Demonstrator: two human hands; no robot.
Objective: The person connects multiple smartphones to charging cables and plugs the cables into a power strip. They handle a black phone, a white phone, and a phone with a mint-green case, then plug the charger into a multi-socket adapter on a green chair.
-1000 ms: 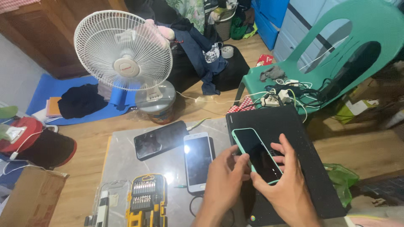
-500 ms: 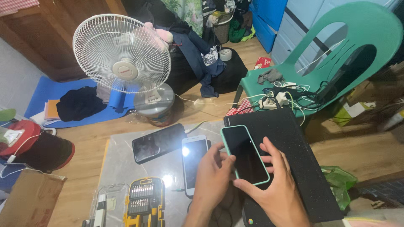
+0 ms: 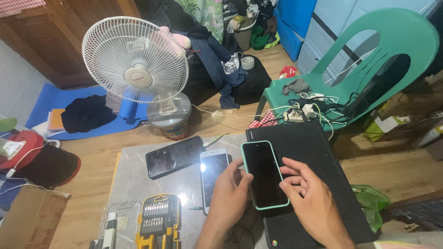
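Three phones within reach. Item one: dark-screened phone in mint-green case (image 3: pixel 264 174), held between both hands above the black laptop (image 3: pixel 318 157); its back and lower edge are hidden by my fingers. My left hand (image 3: pixel 229 193) curls round its left edge, thumb on the rim, grasping it; my wrist runs off the bottom of the view. My right hand (image 3: pixel 310 198) is half open, fingertips touching the phone's right edge, palm side unseen. Item two: white phone (image 3: pixel 213 173) on the table (image 3: pixel 134 180), just left of my left hand, lower end covered by it. Item three: black phone (image 3: pixel 174 155), further left. Screwdriver bit set (image 3: pixel 158 221), cut off at the bottom edge.
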